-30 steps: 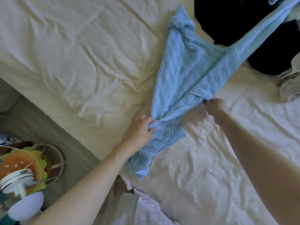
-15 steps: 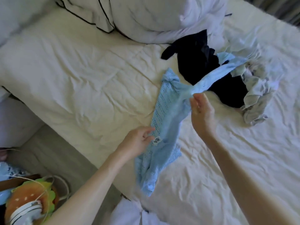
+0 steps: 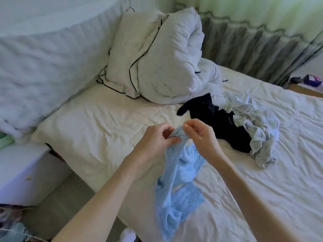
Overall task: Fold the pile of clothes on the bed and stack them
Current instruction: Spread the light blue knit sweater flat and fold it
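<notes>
1. The left hand (image 3: 153, 138) and the right hand (image 3: 201, 137) are raised side by side above the near edge of the cream, wrinkled bed sheet (image 3: 97, 123), their fingertips almost touching.
2. Both hands pinch the top edge of a light blue open-knit garment (image 3: 176, 193); the left thumb and fingers are closed on the cloth, and the right fingertips clamp the same bunched edge just beside them.
3. From this grip the knit garment hangs straight down in a narrow, twisted drape; its lower folds lie below the hands, over the sheet and past the bed's near edge.
4. Beyond the grip and to its right, a crumpled black garment (image 3: 220, 124) lies on the sheet, apart from the hands.
5. Touching the black garment's far right side is a rumpled pale grey-white garment (image 3: 262, 137), heaped loosely.
6. Farther beyond the grip, a white pillow with black piping (image 3: 138, 55) leans against a bundled white duvet (image 3: 176, 67).
</notes>
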### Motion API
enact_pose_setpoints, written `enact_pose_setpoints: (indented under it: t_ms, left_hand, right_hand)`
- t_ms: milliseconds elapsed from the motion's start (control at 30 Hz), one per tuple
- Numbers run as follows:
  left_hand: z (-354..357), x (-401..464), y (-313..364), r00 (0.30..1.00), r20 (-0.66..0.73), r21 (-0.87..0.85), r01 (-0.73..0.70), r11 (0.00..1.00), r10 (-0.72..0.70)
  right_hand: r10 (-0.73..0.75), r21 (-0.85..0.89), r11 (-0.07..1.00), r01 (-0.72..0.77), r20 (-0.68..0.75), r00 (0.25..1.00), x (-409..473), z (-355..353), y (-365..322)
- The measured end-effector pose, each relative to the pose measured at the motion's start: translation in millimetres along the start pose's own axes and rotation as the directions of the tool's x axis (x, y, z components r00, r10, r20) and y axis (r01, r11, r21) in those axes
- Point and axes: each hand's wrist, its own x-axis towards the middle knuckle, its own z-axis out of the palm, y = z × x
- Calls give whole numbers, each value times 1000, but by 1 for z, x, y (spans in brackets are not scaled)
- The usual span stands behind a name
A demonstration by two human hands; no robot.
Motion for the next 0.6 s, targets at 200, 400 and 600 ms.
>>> enact_pose_setpoints:
  t_ms: [200,400,600]
  left_hand:
    - [-30,10,39,990,-113,2,-83,997,83]
    - [-42,10,57,973,159,234,-202,951,167]
    - [-68,23,88,976,74,314,-219,924,206]
  right_hand:
    - [71,148,987,-69,-11,997,-33,9,-2]
    - [48,46,998,-46,-37,998,-28,-2,-9]
    - [-103,-28,994,101,-108,989,7,-48,-60]
